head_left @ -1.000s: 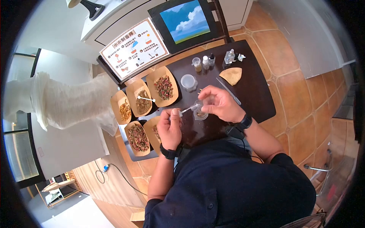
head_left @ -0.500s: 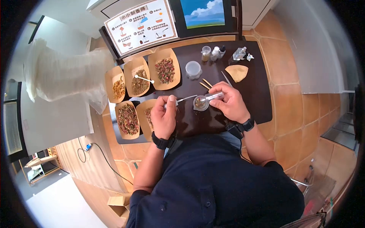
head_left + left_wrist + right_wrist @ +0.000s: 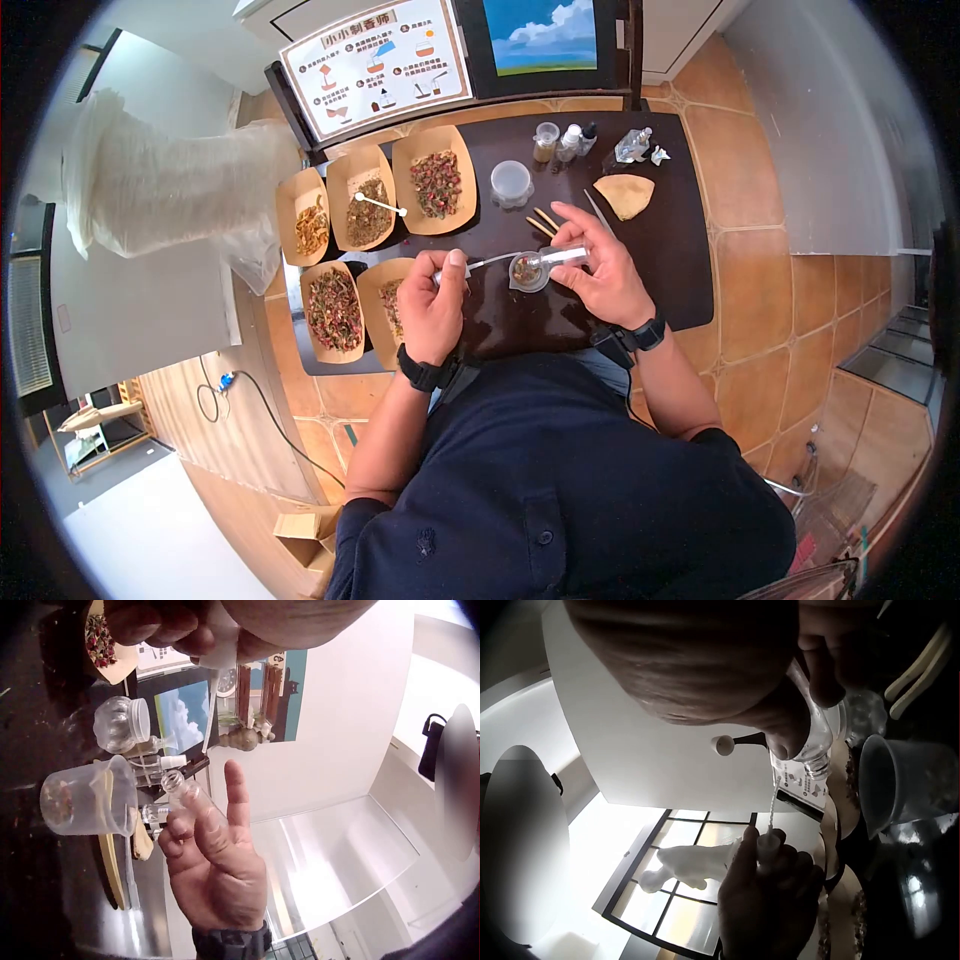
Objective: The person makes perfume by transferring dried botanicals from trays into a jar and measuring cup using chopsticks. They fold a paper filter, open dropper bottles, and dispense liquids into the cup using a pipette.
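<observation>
My left hand (image 3: 434, 305) pinches a white cap with a thin stem (image 3: 490, 261) pointing right, towards the cup. In my right hand (image 3: 604, 276) is a small clear glass bottle (image 3: 566, 256), gripped between thumb and fingers and tilted, its open mouth facing left. A clear plastic cup (image 3: 528, 286) with dried bits in it stands on the table below the bottle's mouth. The left wrist view shows the bottle (image 3: 182, 790) uncapped beside the cup (image 3: 88, 796), with the right index finger raised.
Paper trays (image 3: 404, 215) of dried flowers and herbs stand at the left, a white spoon (image 3: 380, 205) across one. Behind the cup are a lidded jar (image 3: 511, 181) and wooden sticks (image 3: 541, 223). Small bottles (image 3: 570, 140) and a tan folded piece (image 3: 625, 194) lie further back.
Over the last second my right hand has brought the bottle level beside the cup, and its index finger has lifted. The left hand still pinches the cap; the head view has shifted.
</observation>
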The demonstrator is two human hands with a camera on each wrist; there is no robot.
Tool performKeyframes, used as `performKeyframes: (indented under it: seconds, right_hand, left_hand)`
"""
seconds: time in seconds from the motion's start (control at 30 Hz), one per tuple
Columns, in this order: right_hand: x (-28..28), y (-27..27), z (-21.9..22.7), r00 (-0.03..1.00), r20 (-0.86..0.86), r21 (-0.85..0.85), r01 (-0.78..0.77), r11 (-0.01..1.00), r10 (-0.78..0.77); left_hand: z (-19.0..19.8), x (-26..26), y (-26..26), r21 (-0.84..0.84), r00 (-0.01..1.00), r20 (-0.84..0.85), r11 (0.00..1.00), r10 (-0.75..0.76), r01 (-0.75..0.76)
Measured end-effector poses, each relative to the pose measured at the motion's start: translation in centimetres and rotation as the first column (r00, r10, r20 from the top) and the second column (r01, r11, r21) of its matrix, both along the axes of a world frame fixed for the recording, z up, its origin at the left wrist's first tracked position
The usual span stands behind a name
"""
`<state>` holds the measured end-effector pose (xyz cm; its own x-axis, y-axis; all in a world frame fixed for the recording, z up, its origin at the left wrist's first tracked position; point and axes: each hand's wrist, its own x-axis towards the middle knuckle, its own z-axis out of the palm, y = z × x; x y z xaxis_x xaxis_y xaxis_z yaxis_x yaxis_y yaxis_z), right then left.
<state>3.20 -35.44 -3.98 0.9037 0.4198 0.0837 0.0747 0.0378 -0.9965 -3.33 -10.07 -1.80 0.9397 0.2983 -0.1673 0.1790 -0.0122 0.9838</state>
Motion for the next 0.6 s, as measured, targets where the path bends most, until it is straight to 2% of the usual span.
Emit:
performKeyframes:
  seconds: [0.23,0.6]
  right_hand:
    - [0.0,-0.09,0.1,0.999,0.026,-0.021,-0.021,1.0,0.022]
    - [-0.15,0.03,0.55,1.0,0.022,-0.002,-0.017,1.0,0.017]
  left_hand:
    - [-0.1,0.05,0.01,0.029,1.0,0.004,1.0,0.002,-0.002]
    - [0.18,-0.01,0.04,-0.015,1.0,-0.026,1.0,-0.006,0.006]
